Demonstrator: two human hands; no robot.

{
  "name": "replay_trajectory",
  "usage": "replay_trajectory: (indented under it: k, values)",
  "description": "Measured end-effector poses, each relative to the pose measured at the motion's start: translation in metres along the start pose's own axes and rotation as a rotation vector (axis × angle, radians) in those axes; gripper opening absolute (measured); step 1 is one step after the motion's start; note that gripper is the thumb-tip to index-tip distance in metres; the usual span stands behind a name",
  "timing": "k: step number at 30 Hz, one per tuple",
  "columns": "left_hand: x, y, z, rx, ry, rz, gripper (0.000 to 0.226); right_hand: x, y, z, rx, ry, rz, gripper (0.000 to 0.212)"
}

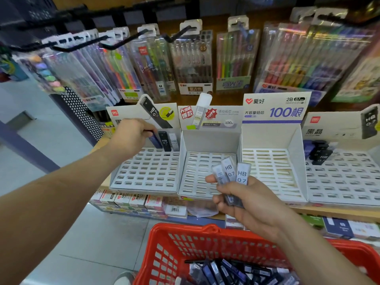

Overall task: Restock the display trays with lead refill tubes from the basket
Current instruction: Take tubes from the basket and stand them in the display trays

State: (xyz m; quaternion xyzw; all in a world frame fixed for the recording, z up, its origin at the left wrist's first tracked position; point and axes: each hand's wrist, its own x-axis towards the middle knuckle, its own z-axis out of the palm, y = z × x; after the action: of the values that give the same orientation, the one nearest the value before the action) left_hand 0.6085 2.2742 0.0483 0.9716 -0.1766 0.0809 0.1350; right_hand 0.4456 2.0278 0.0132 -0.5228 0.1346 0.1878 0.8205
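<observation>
The step in hand is seating a tube. The left hand (131, 138) is at the back row of the left tray (144, 173), its fingers curled round the top of a blue tube (155, 140). The fingertips are hidden behind the hand, so I cannot tell how far the tube is in its slot. Just right of it in the same row stand a black tube (165, 141) and a clear tube (174, 141), both upright. The other slots of this tray are bare.

The right hand (244, 199) hovers right of the left tray and nearer the person. It holds a fan of spare tubes (234, 171), with the thumb pressed on their side and the fingers curled round their lower ends. The basket (185, 228) sits below and right of the left tray, closest to the person, with many tubes (236, 270) in it.

The restock looks barely begun. The two trays right of the left tray show no tubes, and the tray beyond them holds a few tubes (319, 153) at its back.

Next, the blue tube likely needs pushing straight down until it stands like its neighbours. Then the left hand lets go and takes one tube from the fan. Picking a single tube without loosening the rest calls for care, and so does lining it up with the narrow slot.
</observation>
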Motion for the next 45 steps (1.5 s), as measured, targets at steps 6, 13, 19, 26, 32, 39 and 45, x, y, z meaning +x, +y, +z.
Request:
replay_trajectory:
  k: [6,13,19,26,32,39,45]
  values:
    - [0.002,-0.002,-0.006,0.080,-0.068,0.106,0.025,0.001,-0.002,0.000,0.072,0.018,-0.001,0.023]
    - [0.002,-0.001,-0.003,0.075,-0.062,0.081,0.023,0.004,0.001,-0.003,0.030,0.045,0.030,0.028]
    - [0.001,0.004,0.007,0.008,-0.033,-0.004,0.023,0.004,0.003,-0.004,0.017,0.018,0.037,0.040]
    - [-0.005,0.005,0.022,-0.038,0.126,-0.167,0.009,0.006,0.004,-0.008,0.031,0.026,-0.012,0.043]
    - [-0.003,0.010,0.019,0.173,0.121,-0.103,0.020,0.004,0.001,-0.007,0.099,0.042,0.003,0.024]
    - [-0.036,0.126,-0.029,-0.969,-0.418,-0.245,0.020,-0.012,-0.017,0.006,0.092,-0.061,-0.031,0.011]
    - [-0.054,0.178,-0.050,-0.871,-0.441,-0.049,0.014,-0.038,-0.039,0.007,-0.127,-0.195,-0.067,0.005]
